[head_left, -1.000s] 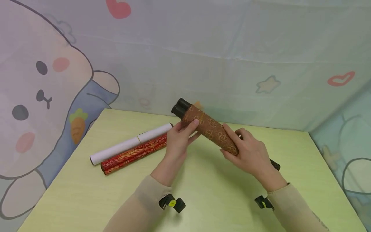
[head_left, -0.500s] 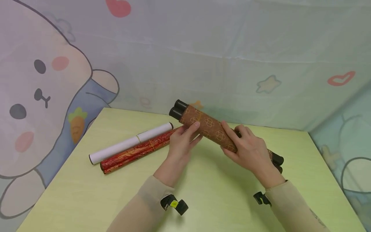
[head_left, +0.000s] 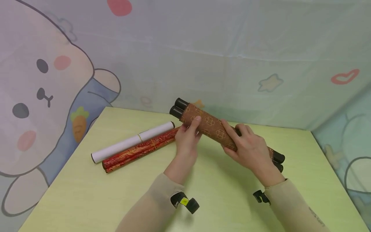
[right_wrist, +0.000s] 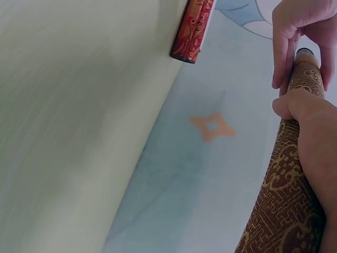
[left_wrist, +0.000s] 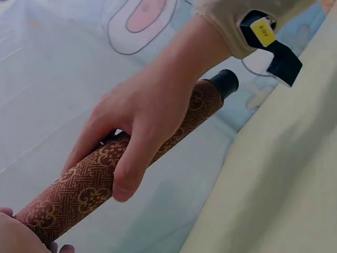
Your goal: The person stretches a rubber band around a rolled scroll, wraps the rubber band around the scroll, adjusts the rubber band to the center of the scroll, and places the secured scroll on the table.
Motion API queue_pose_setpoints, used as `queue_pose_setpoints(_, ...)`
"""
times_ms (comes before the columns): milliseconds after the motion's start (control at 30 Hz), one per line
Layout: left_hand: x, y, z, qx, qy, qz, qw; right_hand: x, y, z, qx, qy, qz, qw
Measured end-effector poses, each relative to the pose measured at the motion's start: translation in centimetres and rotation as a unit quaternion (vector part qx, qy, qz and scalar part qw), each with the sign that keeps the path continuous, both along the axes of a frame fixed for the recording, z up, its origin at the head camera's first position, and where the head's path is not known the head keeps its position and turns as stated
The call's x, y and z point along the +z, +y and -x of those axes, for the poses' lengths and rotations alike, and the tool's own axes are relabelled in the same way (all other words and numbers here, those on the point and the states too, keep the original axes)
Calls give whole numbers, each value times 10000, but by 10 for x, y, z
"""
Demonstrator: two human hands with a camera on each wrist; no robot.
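A brown scroll (head_left: 213, 124) with gold flower patterns and black end knobs slants above the table, left end higher. It looks like a double roll, with paired knobs at each end. My left hand (head_left: 186, 138) grips it near the left end, thumb on the near face; its fingers are mostly hidden behind. Around the right half, my right hand (head_left: 247, 146) holds the scroll, fingers over the top and thumb below. In the left wrist view the right hand (left_wrist: 142, 116) curls over the patterned roll (left_wrist: 89, 184). The right wrist view shows both hands along the scroll (right_wrist: 284, 190).
On the pale yellow-green table (head_left: 72, 199), a white scroll (head_left: 130, 143) tied with a cord lies left, beside a red-and-gold scroll (head_left: 136, 153), also tied. Behind the table hangs a printed cloth (head_left: 185, 58). Wrist cameras (head_left: 185, 201) sit at both cuffs.
The brown scroll has tilted slightly flatter, and its right-end black knobs show more fully past the right wrist. My left forearm has shifted a little to the right. Both hands keep their hold.
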State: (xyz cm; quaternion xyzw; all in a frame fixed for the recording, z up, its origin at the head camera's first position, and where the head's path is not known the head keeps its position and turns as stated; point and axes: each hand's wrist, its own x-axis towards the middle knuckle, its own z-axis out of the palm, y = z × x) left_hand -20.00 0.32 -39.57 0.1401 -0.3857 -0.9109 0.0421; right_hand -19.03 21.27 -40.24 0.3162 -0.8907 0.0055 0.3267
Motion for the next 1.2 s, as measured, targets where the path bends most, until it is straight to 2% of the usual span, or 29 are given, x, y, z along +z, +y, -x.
queue_pose_setpoints(100,-4,10,-4,-159,-21,125,9998,0,2,1,-3,-4,-19,10000)
queue_pose_setpoints(200,-7,11,-7,-299,43,74,9995,0,1,2,60,-33,-10,10000)
queue_pose_setpoints(400,-3,-5,-4,-11,72,-34,10000,1,-1,3,125,13,25,9999)
queue_pose_setpoints(567,-4,-2,-5,36,112,82,9999,2,-3,3,130,95,-9,9999)
queue_pose_setpoints(733,-7,6,-11,-420,169,298,9985,3,-4,4,106,123,-7,9999)
queue_pose_setpoints(800,-6,4,-12,-486,173,307,9982,4,-5,4,119,79,-34,9999)
queue_pose_setpoints(1000,-3,-8,-6,-11,78,144,9999,4,-5,2,73,28,-139,9999)
queue_pose_setpoints(1200,-3,-6,-7,-109,178,106,9997,6,-9,1,58,35,-222,9997)
